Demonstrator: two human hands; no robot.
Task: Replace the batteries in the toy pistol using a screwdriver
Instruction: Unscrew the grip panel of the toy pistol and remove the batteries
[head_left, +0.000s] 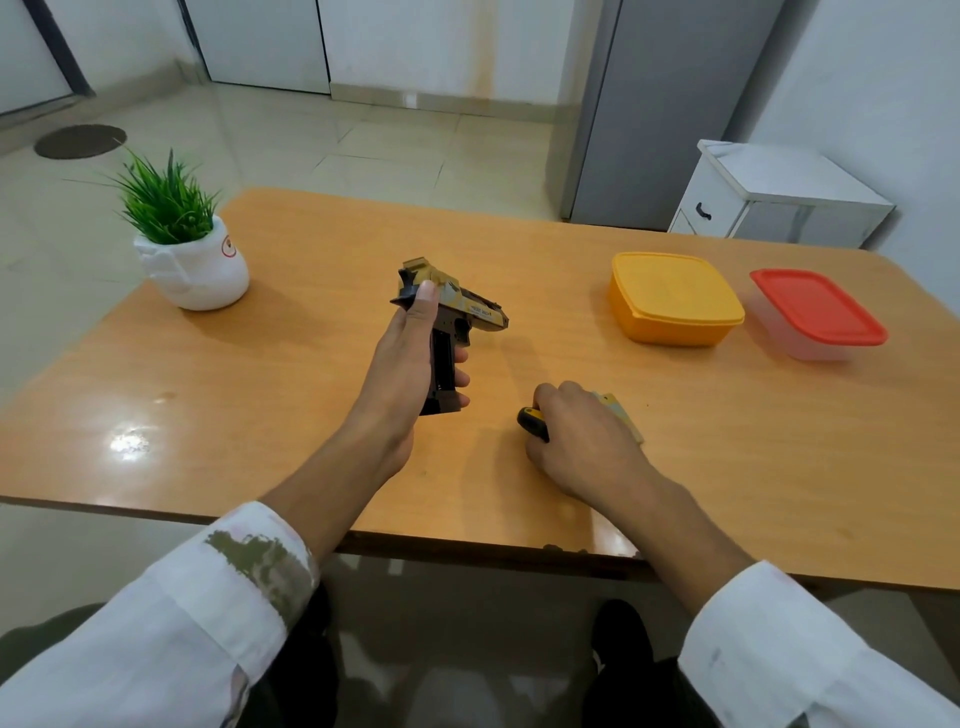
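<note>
At the centre of the frame the left hand (410, 358) is wrapped round the grip of the toy pistol (457, 306), holding it above the surface (311, 260) with the muzzle pointing right. Lower right of it, well apart, the right hand (582, 436) rests on the surface, curled round the yellow-and-black screwdriver (532, 422) and partly covering a yellowish panel (621, 410). A yellow box (672, 296) and a red-lidded box (818, 312) sit at the right.

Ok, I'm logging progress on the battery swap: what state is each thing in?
Toy pistol: held by the grip in the left hand, grip side looks open.
Screwdriver: gripped in the right hand, low at the table.
Loose cover: flat on the table, partly behind the right hand.
Yellow box: lid on.
Red-lidded box: lid on.
Potted plant: upright.
</note>
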